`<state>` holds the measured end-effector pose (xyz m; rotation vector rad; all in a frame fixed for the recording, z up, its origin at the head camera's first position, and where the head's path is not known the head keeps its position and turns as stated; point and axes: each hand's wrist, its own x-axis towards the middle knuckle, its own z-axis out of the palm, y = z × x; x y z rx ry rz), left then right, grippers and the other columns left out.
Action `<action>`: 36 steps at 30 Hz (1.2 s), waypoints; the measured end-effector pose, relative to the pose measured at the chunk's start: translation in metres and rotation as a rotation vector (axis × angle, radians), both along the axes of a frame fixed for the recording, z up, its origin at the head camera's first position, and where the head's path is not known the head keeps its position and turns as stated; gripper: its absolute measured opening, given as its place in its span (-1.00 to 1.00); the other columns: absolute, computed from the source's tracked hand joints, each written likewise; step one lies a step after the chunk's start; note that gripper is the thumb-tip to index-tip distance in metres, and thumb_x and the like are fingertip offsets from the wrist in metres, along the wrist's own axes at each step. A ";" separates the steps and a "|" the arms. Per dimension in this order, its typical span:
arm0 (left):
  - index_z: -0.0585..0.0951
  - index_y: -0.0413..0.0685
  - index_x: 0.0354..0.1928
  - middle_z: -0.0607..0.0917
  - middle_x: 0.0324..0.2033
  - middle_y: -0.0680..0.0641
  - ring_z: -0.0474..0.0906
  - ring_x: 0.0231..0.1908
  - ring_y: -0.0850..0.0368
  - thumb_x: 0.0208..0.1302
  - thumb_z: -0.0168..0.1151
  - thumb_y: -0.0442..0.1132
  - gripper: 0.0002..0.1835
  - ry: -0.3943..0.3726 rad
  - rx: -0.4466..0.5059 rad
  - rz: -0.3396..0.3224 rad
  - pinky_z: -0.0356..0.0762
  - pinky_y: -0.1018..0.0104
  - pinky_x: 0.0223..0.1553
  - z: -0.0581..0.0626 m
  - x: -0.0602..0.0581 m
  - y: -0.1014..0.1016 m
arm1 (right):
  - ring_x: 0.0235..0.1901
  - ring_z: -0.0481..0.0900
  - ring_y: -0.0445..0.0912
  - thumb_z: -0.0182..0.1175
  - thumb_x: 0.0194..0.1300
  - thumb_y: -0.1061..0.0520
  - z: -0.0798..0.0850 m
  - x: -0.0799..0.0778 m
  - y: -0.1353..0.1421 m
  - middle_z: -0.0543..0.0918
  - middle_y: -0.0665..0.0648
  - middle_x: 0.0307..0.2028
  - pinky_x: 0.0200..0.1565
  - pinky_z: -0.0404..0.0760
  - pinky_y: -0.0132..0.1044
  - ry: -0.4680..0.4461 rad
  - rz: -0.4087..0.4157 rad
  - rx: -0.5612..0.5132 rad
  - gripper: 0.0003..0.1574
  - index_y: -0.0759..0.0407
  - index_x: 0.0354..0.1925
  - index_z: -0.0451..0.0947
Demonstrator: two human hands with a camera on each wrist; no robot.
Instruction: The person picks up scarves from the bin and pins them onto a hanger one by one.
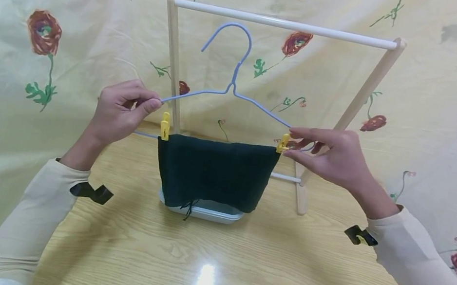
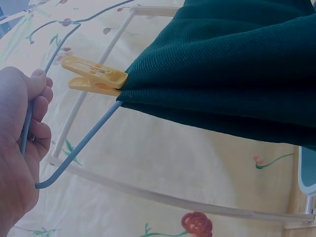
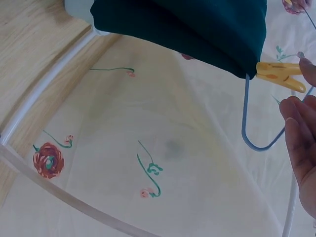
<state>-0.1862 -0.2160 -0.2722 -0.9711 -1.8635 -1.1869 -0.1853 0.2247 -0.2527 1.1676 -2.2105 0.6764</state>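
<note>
A dark green cloth (image 1: 215,172) is draped over the lower bar of a blue wire hanger (image 1: 205,92), which is held up with its hook at the top. Yellow clothespins clip both upper corners of the cloth, the left clothespin (image 2: 94,76) and the right clothespin (image 3: 279,76). My left hand (image 1: 125,107) grips the hanger's left shoulder, its fingers curled round the wire. At the opposite corner, thumb and fingers of my right hand (image 1: 331,153) are around the handles of the right clothespin, whose jaws sit on the cloth.
Behind the hanger stands a drying rack with a white top rail (image 1: 286,23) and wooden legs (image 1: 369,87). A pale tray (image 1: 208,216) sits on the wooden table (image 1: 280,268), partly hidden by the cloth. A flowered curtain (image 1: 96,19) hangs at the back.
</note>
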 end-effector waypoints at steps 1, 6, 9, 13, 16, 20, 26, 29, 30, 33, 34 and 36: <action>0.71 -0.49 -0.31 0.57 -0.52 0.03 0.33 -0.48 0.26 0.20 0.37 -0.59 -0.97 -0.001 0.000 0.000 0.17 0.48 -0.51 0.000 0.000 0.000 | -0.39 0.77 -0.12 0.65 -0.13 0.24 0.001 0.001 0.000 0.83 0.06 -0.25 -0.38 0.57 -0.57 -0.001 0.003 -0.004 -0.39 0.17 -0.01 0.78; 0.71 -0.50 -0.30 0.58 -0.52 0.02 0.32 -0.49 0.26 0.20 0.36 -0.60 -0.96 -0.001 0.009 -0.001 0.18 0.48 -0.51 -0.001 0.000 -0.002 | -0.38 0.75 -0.20 0.66 -0.18 0.28 0.001 0.002 0.000 0.83 0.03 -0.27 -0.38 0.57 -0.55 -0.013 0.014 -0.014 -0.37 0.16 -0.02 0.78; 0.72 -0.50 -0.30 0.58 -0.52 0.03 0.33 -0.49 0.27 0.19 0.36 -0.61 -0.95 -0.002 0.014 0.000 0.19 0.48 -0.51 -0.002 0.000 -0.002 | -0.36 0.74 -0.28 0.67 -0.23 0.30 0.000 0.001 0.001 0.83 0.03 -0.26 -0.38 0.57 -0.54 -0.028 0.022 -0.026 -0.33 0.17 -0.02 0.78; 0.72 -0.49 -0.30 0.58 -0.53 0.00 0.33 -0.48 0.26 0.20 0.38 -0.57 -0.94 -0.007 0.030 0.000 0.19 0.49 -0.50 -0.003 0.001 -0.002 | -0.36 0.73 -0.26 0.67 -0.27 0.34 0.000 0.000 0.003 0.83 0.04 -0.29 -0.37 0.57 -0.54 -0.034 0.041 -0.060 -0.33 0.22 -0.06 0.78; 0.73 -0.47 -0.30 0.58 -0.54 -0.04 0.33 -0.48 0.26 0.20 0.40 -0.54 -0.94 -0.007 0.046 0.000 0.18 0.50 -0.49 -0.004 0.001 -0.002 | -0.38 0.70 -0.29 0.64 -0.25 0.39 0.004 0.000 0.005 0.82 0.06 -0.36 -0.36 0.56 -0.56 -0.035 0.038 -0.082 -0.38 0.26 -0.09 0.78; 0.75 -0.43 -0.29 0.58 -0.54 -0.03 0.33 -0.48 0.26 0.18 0.40 -0.58 -0.94 -0.004 0.045 0.003 0.18 0.49 -0.49 -0.004 0.001 -0.002 | -0.40 0.62 -0.43 0.58 -0.15 0.44 0.013 0.000 0.004 0.78 0.04 -0.42 -0.33 0.55 -0.58 -0.047 -0.010 -0.107 -0.47 0.26 -0.10 0.78; 0.74 -0.44 -0.29 0.58 -0.52 0.03 0.33 -0.48 0.26 0.14 0.36 -0.66 -0.88 -0.004 0.017 0.006 0.18 0.49 -0.51 -0.004 -0.001 -0.003 | -0.30 0.61 -0.37 0.52 0.05 0.37 0.024 -0.004 -0.005 0.78 0.07 -0.32 -0.25 0.55 -0.53 -0.100 -0.066 -0.169 -0.60 0.19 -0.08 0.79; 0.73 -0.46 -0.29 0.58 -0.52 0.03 0.33 -0.48 0.25 0.14 0.36 -0.67 -0.89 -0.006 0.013 0.001 0.17 0.50 -0.52 -0.004 -0.001 -0.002 | -0.25 0.62 -0.30 0.48 0.12 0.35 0.026 -0.008 -0.010 0.78 0.09 -0.26 -0.21 0.56 -0.51 -0.143 -0.049 -0.178 -0.61 0.17 -0.03 0.78; 0.73 -0.46 -0.29 0.58 -0.52 0.02 0.33 -0.48 0.25 0.14 0.36 -0.66 -0.89 -0.007 0.014 -0.002 0.17 0.49 -0.52 -0.004 -0.001 -0.002 | -0.24 0.62 -0.29 0.48 0.14 0.34 0.027 -0.009 -0.011 0.78 0.09 -0.25 -0.20 0.57 -0.51 -0.161 -0.042 -0.179 -0.60 0.16 -0.02 0.78; 0.73 -0.46 -0.29 0.58 -0.52 0.02 0.33 -0.48 0.25 0.14 0.36 -0.66 -0.90 -0.008 0.016 -0.005 0.18 0.49 -0.52 -0.003 0.000 -0.001 | -0.23 0.62 -0.24 0.45 0.19 0.33 0.028 -0.012 -0.016 0.77 0.10 -0.22 -0.17 0.59 -0.50 -0.214 -0.024 -0.174 -0.61 0.13 0.01 0.77; 0.73 -0.46 -0.30 0.59 -0.51 0.02 0.33 -0.48 0.25 0.14 0.36 -0.66 -0.90 -0.008 0.016 -0.007 0.18 0.49 -0.52 -0.003 0.000 -0.001 | -0.23 0.62 -0.23 0.44 0.21 0.32 0.028 -0.013 -0.017 0.77 0.11 -0.21 -0.16 0.59 -0.50 -0.229 -0.021 -0.169 -0.61 0.12 0.02 0.77; 0.73 -0.46 -0.30 0.59 -0.51 0.03 0.34 -0.48 0.25 0.14 0.36 -0.66 -0.90 -0.007 0.018 -0.012 0.19 0.49 -0.52 -0.003 -0.001 0.000 | -0.22 0.63 -0.21 0.42 0.24 0.30 0.027 -0.015 -0.020 0.76 0.09 -0.20 -0.14 0.60 -0.50 -0.256 -0.016 -0.165 -0.64 0.11 0.02 0.76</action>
